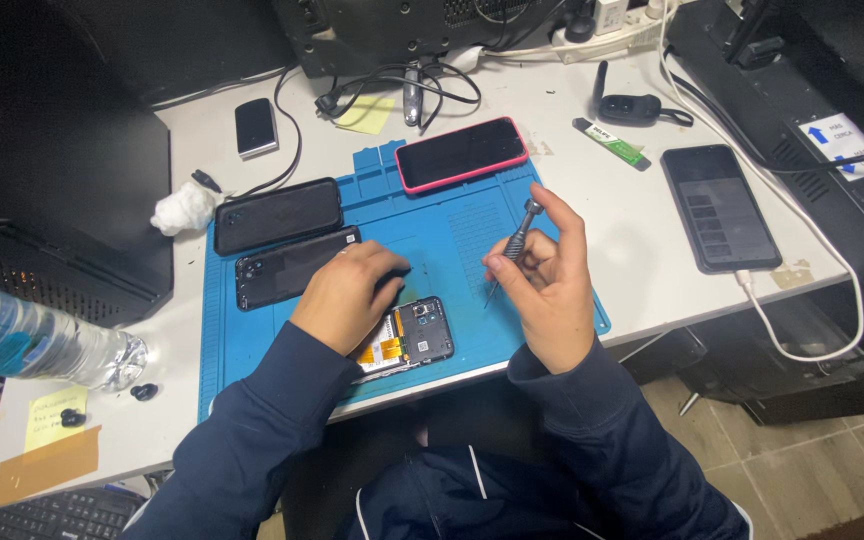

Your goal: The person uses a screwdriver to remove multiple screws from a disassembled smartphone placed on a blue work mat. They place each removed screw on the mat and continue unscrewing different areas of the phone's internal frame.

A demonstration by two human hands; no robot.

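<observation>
Overhead at a repair bench: both hands at work over a blue work mat (pixel 452 225) on a white table (pixel 602 200).

Left hand (pixel 347 290) laid palm-down over the upper end of an opened phone (pixel 417 338), fingers bent and close together, bracing it against the mat. Phone at the mat's near edge, back removed, camera block, circuit board and yellow-labelled battery exposed beside the wrist.

Right hand (pixel 547 290) raised just to the right of the phone, pinching a slim precision screwdriver (pixel 514 245) between thumb and fingers, forefinger up along the shaft near the cap, tip slanting down toward the mat but clear of the phone.

Step in hand, by the look of it: screw work on the bared board, driver lifted between screws. For a next move, probably needed: tip brought across and seated square in a screw head, phone kept pinned flat, light downward pressure to avoid slipping onto the board.

Just behind the left hand, a black back cover (pixel 287 268) and a black phone case (pixel 277 215); further back, a red-cased phone (pixel 462 153). Off the mat to the right, another phone (pixel 720 207) on a white cable (pixel 802 350). At far left, a clear water bottle (pixel 32 345) on its side.
</observation>
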